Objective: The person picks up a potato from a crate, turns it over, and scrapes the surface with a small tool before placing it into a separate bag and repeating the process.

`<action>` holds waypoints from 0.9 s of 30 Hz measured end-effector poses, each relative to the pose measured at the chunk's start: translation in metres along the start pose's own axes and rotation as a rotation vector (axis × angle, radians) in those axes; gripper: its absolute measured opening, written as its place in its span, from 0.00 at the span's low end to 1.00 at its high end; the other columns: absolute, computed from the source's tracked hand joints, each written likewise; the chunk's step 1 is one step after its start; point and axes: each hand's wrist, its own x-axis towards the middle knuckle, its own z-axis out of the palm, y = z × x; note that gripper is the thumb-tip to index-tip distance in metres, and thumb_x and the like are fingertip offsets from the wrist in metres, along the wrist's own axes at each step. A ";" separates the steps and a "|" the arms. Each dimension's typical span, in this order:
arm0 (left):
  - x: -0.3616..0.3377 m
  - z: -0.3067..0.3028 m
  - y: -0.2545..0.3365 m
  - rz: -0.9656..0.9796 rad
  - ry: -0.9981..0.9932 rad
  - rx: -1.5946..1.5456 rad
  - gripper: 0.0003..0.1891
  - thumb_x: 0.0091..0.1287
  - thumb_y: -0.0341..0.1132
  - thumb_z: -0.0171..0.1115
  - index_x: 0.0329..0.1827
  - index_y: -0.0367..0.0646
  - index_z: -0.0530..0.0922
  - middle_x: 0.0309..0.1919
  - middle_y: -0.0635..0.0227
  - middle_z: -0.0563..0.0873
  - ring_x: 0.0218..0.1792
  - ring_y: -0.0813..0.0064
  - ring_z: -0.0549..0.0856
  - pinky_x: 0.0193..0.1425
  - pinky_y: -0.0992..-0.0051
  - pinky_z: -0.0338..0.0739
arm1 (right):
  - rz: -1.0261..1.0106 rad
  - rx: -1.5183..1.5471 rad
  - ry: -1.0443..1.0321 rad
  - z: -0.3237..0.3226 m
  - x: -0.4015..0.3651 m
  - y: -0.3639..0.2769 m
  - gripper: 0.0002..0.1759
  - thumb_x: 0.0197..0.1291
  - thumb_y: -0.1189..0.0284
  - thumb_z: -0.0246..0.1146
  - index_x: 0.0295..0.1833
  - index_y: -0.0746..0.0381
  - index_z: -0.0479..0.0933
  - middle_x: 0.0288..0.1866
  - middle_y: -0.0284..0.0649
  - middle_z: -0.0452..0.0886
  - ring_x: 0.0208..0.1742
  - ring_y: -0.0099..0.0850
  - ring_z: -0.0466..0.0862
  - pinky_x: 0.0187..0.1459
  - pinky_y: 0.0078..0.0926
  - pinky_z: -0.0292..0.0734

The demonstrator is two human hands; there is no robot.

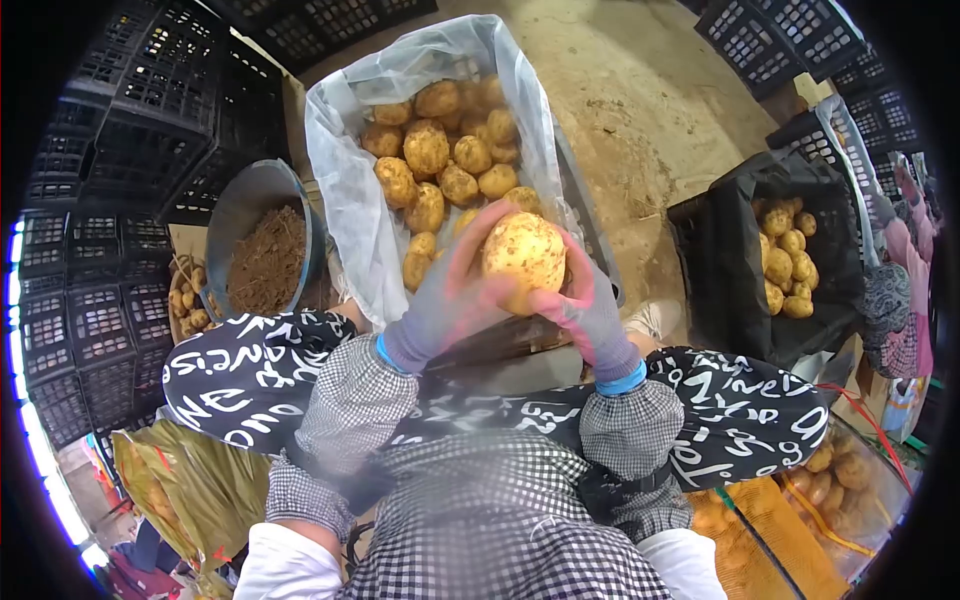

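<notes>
A large pale potato with brown specks (pixel 524 258) is held between my two gloved hands, above the near edge of a crate. My left hand (pixel 455 295) wraps its left side, and my right hand (pixel 585 305) grips its right and lower side. Both gloves are grey with pink fingers and palms. Beyond them, the crate lined with a white translucent bag (pixel 350 190) holds several soil-covered potatoes (pixel 426 148). The potato and hands hide part of the crate's near end.
A round bucket (pixel 215 215) with brown soil stands at the left. On the right, a black-lined crate (pixel 715 265) holds several potatoes (pixel 790 262). Black crates (pixel 165 70) are stacked at the far left. An orange mesh sack (pixel 770 540) lies at the lower right.
</notes>
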 end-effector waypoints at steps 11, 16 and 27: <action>-0.005 0.013 -0.001 0.189 0.003 0.135 0.36 0.67 0.42 0.70 0.73 0.38 0.64 0.61 0.64 0.75 0.62 0.75 0.76 0.67 0.73 0.71 | 0.100 0.132 -0.006 -0.009 -0.008 0.027 0.44 0.68 0.44 0.57 0.75 0.68 0.60 0.69 0.44 0.74 0.69 0.37 0.75 0.70 0.38 0.69; -0.004 -0.001 -0.028 0.126 0.036 -0.066 0.25 0.72 0.42 0.64 0.66 0.38 0.70 0.55 0.67 0.78 0.55 0.80 0.79 0.59 0.76 0.76 | 0.201 0.207 0.000 -0.006 -0.008 0.036 0.38 0.71 0.46 0.54 0.72 0.65 0.65 0.59 0.44 0.81 0.53 0.34 0.85 0.51 0.34 0.82; -0.002 0.024 -0.014 0.426 0.307 0.636 0.25 0.72 0.44 0.61 0.67 0.38 0.72 0.50 0.60 0.81 0.52 0.63 0.82 0.63 0.68 0.74 | 0.310 0.324 0.243 0.020 -0.003 0.028 0.38 0.69 0.38 0.50 0.68 0.59 0.71 0.54 0.41 0.84 0.42 0.33 0.86 0.30 0.29 0.80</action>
